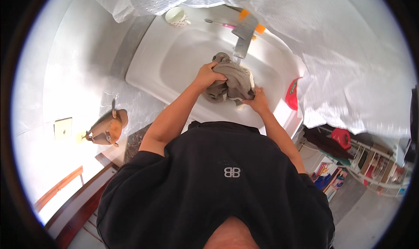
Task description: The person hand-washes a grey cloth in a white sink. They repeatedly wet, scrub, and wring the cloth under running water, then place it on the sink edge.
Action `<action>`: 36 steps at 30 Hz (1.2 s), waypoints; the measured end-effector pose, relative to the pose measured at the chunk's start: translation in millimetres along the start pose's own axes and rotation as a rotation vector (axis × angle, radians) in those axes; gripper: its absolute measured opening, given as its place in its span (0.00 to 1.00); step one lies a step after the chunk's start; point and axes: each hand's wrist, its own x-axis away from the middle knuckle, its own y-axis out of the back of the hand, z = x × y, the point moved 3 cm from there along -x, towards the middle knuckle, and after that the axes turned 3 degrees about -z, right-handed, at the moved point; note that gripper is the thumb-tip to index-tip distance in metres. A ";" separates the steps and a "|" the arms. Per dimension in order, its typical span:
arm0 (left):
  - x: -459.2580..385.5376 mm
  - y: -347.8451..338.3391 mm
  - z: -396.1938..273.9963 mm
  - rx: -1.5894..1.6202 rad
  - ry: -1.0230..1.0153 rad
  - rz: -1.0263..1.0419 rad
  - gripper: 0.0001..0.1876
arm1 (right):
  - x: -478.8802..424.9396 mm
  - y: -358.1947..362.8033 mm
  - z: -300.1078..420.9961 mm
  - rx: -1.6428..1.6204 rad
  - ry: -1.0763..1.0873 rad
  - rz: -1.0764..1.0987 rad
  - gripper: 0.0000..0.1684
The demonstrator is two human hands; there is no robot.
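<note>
A grey-brown cloth point(234, 75), bunched up and with a pale edge, hangs over the basin of a white sink point(183, 57). My left hand point(208, 76) grips its upper left side, thumb across the front. At its lower right, my right hand point(258, 101) holds the edge of the cloth with bent fingers. Directly above the bundle is a flat metal faucet point(244, 41). A thin stream of water point(238, 61) seems to run from its spout onto the cloth. Folds hide some of the fingertips and the cloth's underside.
On the sink's back rim stand a dotted mug point(177, 17) and a toothbrush point(220, 24). A red bottle point(291, 94) is at the right rim. Translucent plastic sheeting point(347, 62) drapes along the back and right. A loaded rack point(366, 160) stands at right; a brown object point(109, 128) at left.
</note>
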 end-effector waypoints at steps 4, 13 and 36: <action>42.0 -19.0 -58.1 0.273 -0.060 0.086 0.31 | -6.4 -20.6 -17.4 -0.729 -0.084 0.098 0.42; 61.0 6.6 -10.1 0.388 0.052 0.112 0.31 | 57.6 86.8 69.1 -1.491 0.138 0.011 0.33; -77.1 -16.2 4.8 -1.430 0.014 0.153 0.47 | -115.1 -28.6 74.2 0.420 -0.068 0.356 0.62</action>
